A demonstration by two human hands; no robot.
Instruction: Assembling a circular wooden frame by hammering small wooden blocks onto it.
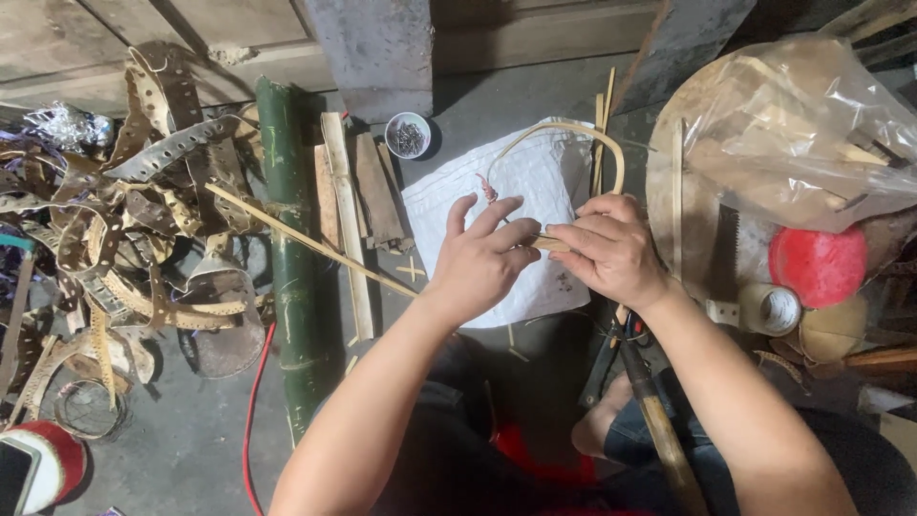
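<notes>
Over the white sack (535, 182) both hands met: the left hand (482, 258) pinched the near ends of a bent bamboo strip (573, 134), upper fingers spread, and the right hand (611, 250) was closed on the same ends. From that joint grip the strip looped away over the sack. A green bamboo pole (287, 258) lay well left of the sack, lengthwise.

We see a thin, pale bamboo strip (573, 134), smooth and matt, over a coarse white woven sack (535, 182). Beside us lie a glossy green bamboo pole (287, 248) and a shiny clear plastic bag (802, 124).
</notes>
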